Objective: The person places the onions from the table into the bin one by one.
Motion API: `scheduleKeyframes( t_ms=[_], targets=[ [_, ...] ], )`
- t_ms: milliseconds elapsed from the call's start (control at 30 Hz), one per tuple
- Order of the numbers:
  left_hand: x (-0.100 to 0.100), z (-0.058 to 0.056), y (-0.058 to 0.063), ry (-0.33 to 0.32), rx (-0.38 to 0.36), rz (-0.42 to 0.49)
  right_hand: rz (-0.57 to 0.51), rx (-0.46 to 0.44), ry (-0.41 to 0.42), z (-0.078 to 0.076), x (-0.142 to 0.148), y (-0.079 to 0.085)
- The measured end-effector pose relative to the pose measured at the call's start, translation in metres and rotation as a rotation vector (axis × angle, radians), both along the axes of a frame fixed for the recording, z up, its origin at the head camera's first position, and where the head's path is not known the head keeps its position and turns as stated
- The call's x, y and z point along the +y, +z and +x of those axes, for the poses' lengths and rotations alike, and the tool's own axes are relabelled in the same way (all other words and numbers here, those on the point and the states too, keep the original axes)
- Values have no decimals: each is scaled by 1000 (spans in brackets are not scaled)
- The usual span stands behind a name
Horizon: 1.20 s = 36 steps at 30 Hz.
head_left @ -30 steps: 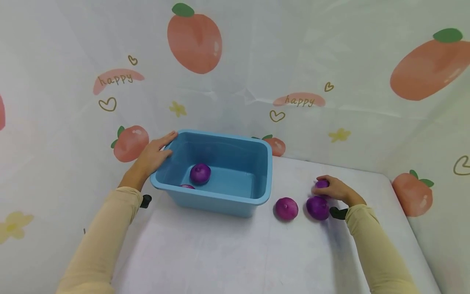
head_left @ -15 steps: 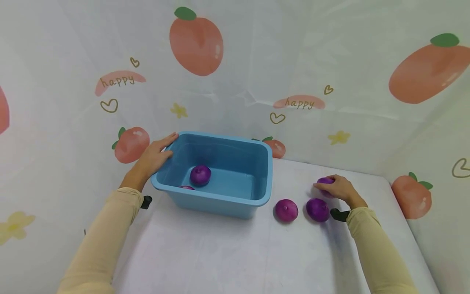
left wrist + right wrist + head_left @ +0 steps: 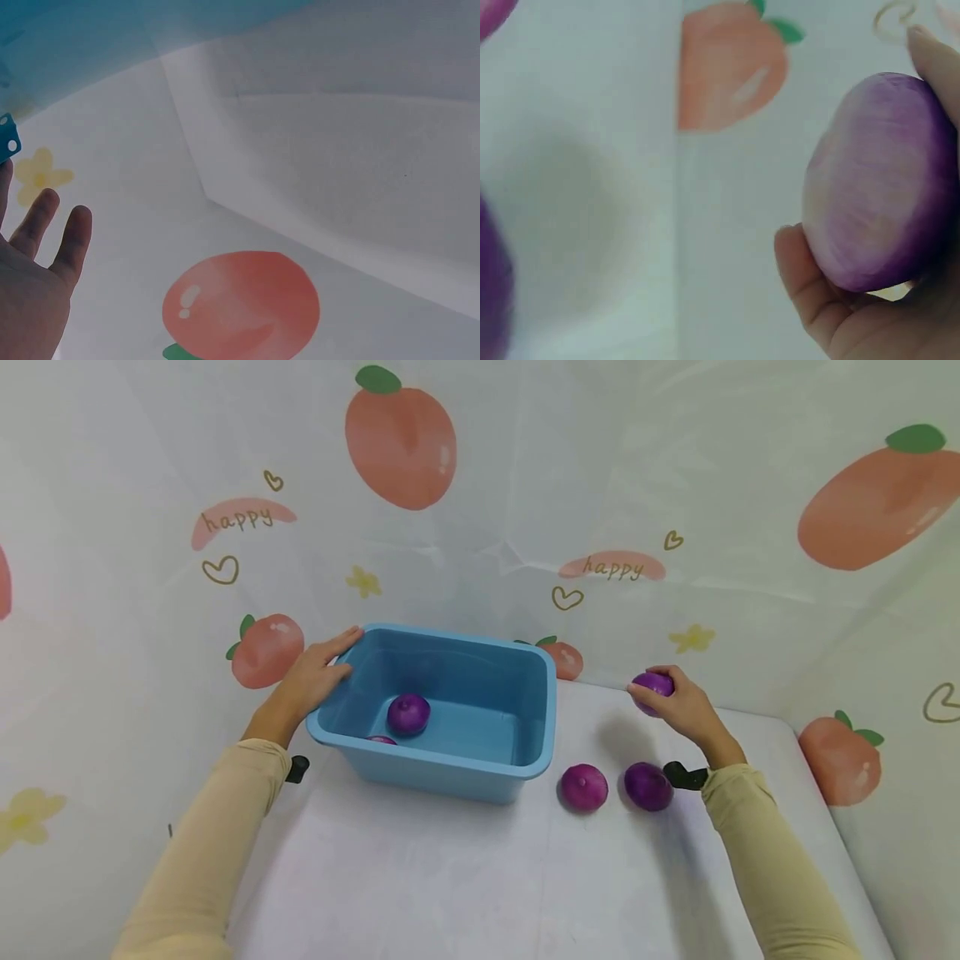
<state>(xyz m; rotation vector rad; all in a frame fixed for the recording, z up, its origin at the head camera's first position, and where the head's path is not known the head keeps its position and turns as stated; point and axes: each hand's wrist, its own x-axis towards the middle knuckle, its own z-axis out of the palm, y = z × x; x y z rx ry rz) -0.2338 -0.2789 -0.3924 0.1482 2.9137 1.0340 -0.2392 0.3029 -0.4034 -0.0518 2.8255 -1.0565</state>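
A purple onion (image 3: 649,695) is held in my right hand (image 3: 686,714), raised over the back right of the table. In the right wrist view the onion (image 3: 881,180) shows its pale, streaked side, with the thumb and fingers round it. My left hand (image 3: 303,681) rests on the left rim of a blue plastic tub (image 3: 442,783); in the left wrist view its visible fingers are straight and spread. Inside the tub lies a dark purple onion (image 3: 408,715), and a pinkish onion (image 3: 383,740) is mostly hidden by the front wall.
Right of the tub, a pinkish-purple onion (image 3: 584,788) and a darker purple onion (image 3: 648,786) lie side by side on the white table (image 3: 480,877). A white fruit-print cloth (image 3: 480,518) hangs behind the table and along its sides.
My right hand has lifted the onion off the table, up and slightly left, from behind the dark onion. The left hand, tub and other onions have stayed put.
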Motion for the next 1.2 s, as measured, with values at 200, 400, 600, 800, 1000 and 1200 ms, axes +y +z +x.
scheduleKeyframes(
  t_ms=[200,400,600,800,1000,1200],
  targets=[
    [1,0,-2,4,0,0,-49,123,35,-1,-31,27],
    [0,1,-2,7,12,6,-138,239,167,5,-71,59],
    [-1,2,-1,4,9,9,-176,316,321,4,-103,85],
    [-1,0,0,2,10,2,-191,307,384,-3,-140,101],
    [-1,-1,-2,-2,9,-4,-229,298,442,-14,-177,102],
    [1,-1,-1,-1,7,5,-224,338,503,-29,-211,90]
  ],
)
